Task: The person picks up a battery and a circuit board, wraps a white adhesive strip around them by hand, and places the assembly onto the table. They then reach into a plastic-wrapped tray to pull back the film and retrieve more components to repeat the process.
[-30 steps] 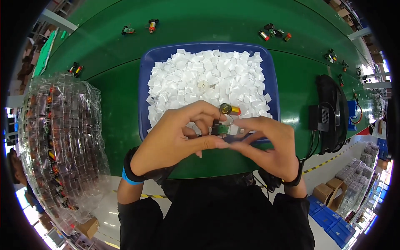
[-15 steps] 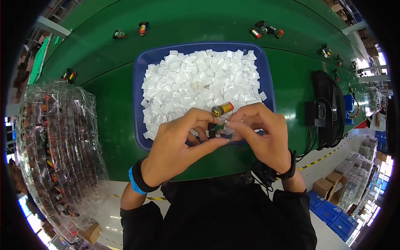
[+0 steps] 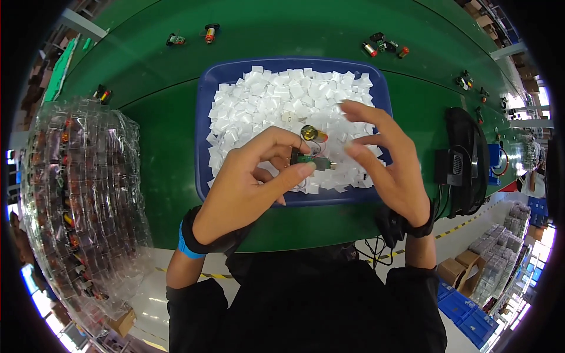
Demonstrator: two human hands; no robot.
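Over the near part of a blue tray (image 3: 204, 126), my left hand (image 3: 250, 176) pinches a small green circuit board (image 3: 321, 163) between thumb and fingers. A metal connector sticks out of the board's right end. Thin wires run from it to a gold and red cylinder (image 3: 312, 134), which looks like a battery cell, just above my fingertips. To the right, my right hand (image 3: 388, 162) is open, its fingers spread and apart from the board. Beneath both hands, the tray is filled with small white square pieces (image 3: 259, 97).
Several board-and-cylinder units, such as one at the back (image 3: 210, 33), lie along the green table (image 3: 282, 29). Stacked clear plastic trays (image 3: 88, 206) stand at the left. A black box (image 3: 449, 167) with cables and a black bag (image 3: 471, 159) lie at the right.
My right hand has let go of the board, moved up and right, and spread its fingers. My left hand keeps the board, whose connector end now shows. The view has shifted slightly.
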